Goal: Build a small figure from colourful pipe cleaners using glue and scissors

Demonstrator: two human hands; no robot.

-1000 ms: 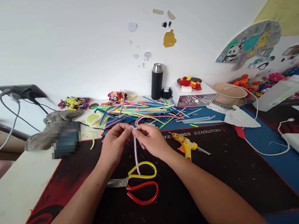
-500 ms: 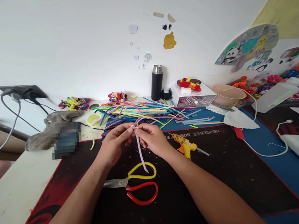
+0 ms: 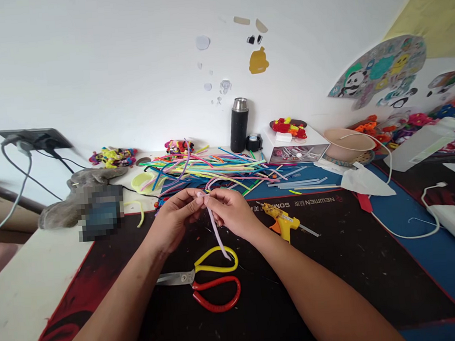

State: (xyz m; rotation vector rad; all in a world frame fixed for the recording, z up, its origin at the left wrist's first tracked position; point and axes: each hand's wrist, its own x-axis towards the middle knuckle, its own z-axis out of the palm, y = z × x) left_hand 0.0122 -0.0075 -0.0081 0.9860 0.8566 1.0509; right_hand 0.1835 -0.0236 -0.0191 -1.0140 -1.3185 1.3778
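Observation:
A pale lilac pipe cleaner (image 3: pixel 216 231) is pinched between my two hands over the mat, and its free end dangles toward the scissors. My left hand (image 3: pixel 178 215) grips its upper end with thumb and fingers. Close beside it, touching, my right hand (image 3: pixel 232 211) pinches the same pipe cleaner; the lower fingers of both hands are partly hidden. Below lie scissors (image 3: pixel 215 281) with one yellow and one red handle, blades pointing left. Beyond my hands is a loose heap of colourful pipe cleaners (image 3: pixel 207 166).
A yellow glue gun (image 3: pixel 283 222) rests right of my hands on the black mat (image 3: pixel 347 276). Clear glue sticks (image 3: pixel 304 184) lie behind it. Farther back stand a black thermos (image 3: pixel 240 125) and a white box (image 3: pixel 296 145). A white cable (image 3: pixel 403 236) curves along the right.
The dangling end of the lilac pipe cleaner has swung slightly to the right. My fingers have shifted a little at its upper end; both hands still hold it.

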